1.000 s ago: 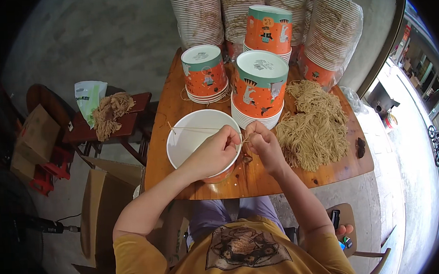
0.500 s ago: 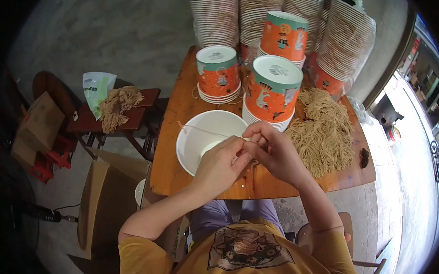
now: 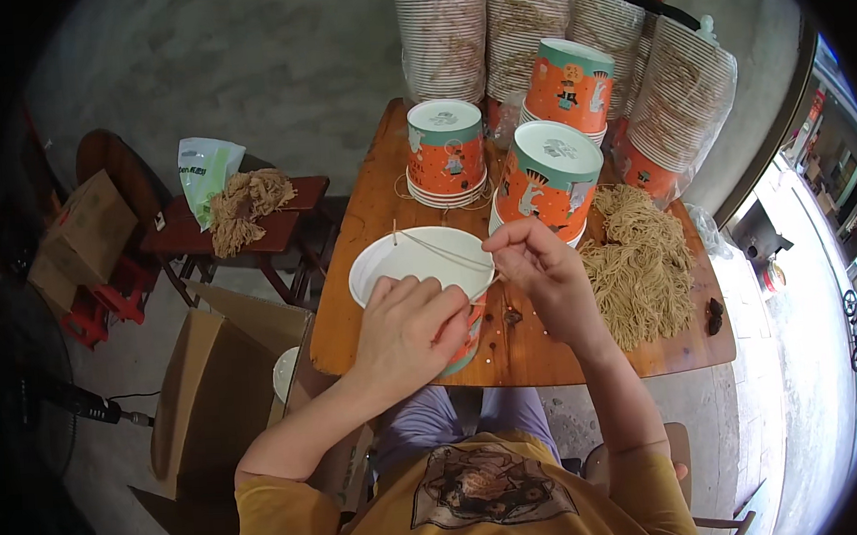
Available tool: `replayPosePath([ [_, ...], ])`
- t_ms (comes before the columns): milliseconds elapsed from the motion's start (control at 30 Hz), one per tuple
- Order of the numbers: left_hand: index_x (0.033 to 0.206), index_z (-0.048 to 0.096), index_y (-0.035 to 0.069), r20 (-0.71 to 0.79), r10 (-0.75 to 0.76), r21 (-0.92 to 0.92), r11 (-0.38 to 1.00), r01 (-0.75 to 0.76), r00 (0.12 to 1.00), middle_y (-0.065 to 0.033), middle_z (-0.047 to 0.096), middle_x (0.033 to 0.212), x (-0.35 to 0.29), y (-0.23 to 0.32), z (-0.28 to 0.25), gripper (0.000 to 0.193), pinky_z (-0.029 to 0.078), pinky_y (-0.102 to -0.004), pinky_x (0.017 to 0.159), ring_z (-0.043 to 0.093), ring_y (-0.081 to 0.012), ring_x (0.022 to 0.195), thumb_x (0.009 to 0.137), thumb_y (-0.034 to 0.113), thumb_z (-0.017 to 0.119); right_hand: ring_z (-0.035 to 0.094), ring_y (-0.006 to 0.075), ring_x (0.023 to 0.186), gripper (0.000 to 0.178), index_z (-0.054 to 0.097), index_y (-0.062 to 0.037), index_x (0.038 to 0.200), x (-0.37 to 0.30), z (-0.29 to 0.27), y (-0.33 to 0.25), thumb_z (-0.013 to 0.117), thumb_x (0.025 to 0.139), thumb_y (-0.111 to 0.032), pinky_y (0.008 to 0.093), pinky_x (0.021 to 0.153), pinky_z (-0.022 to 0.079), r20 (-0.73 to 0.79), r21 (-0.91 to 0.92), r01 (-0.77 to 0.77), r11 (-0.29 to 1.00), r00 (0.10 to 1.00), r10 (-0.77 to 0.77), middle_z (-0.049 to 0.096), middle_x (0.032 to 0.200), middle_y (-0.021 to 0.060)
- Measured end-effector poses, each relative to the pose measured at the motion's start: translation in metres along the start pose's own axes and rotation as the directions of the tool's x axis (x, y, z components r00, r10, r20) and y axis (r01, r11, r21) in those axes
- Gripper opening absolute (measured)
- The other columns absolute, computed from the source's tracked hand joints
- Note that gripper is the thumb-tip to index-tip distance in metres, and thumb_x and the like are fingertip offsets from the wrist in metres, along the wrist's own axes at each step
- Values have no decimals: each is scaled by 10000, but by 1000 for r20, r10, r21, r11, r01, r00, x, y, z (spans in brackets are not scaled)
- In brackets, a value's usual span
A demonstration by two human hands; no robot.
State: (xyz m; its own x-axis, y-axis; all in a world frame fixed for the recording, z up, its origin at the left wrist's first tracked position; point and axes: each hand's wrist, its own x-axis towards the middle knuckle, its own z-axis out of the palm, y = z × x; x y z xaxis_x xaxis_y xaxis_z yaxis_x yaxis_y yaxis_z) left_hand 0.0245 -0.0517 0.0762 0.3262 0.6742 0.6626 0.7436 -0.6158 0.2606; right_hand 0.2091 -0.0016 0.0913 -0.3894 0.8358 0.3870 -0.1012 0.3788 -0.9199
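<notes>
An open paper bucket, white inside with an orange and green outer wall, stands at the near edge of the wooden table. My left hand is closed over its near rim, fingers curled inward and the thumb outside. A thin tan cord is fixed at the bucket's far left rim and crosses the opening to the right. Just right of the rim, my right hand pinches the cord between thumb and fingers. The cord's end in that pinch is too small to make out.
Upside-down bucket stacks stand behind, with taller plastic-wrapped stacks at the back. A heap of tan cords lies on the right, beside a small dark object. Left of the table are a cardboard box and a red bench.
My hands were together at the bucket's right rim and have separated. The left now lies over the near rim; the right has moved slightly right with the cord. The view has shifted.
</notes>
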Motion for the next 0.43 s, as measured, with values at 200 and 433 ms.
replayPosePath([
  [200,771,565,65,93,-208,-216,950,224,974,-71,574,692,32,-30,-20,66,406,-336,639,573,-208,640,785,128,577,462,14,774,245,573,-29,1122,17,-7,-3,541,934,-184,180,704,385,71,54,-175,983,983,171,529,850,-63],
  [433,1074,609,38,594,-278,-721,235,652,755,-70,643,1007,124,-138,-35,247,493,-256,831,609,-120,928,851,143,621,433,51,654,582,522,4,1221,80,-18,18,624,848,-429,237,607,379,244,-247,-366,897,872,424,430,685,-58],
])
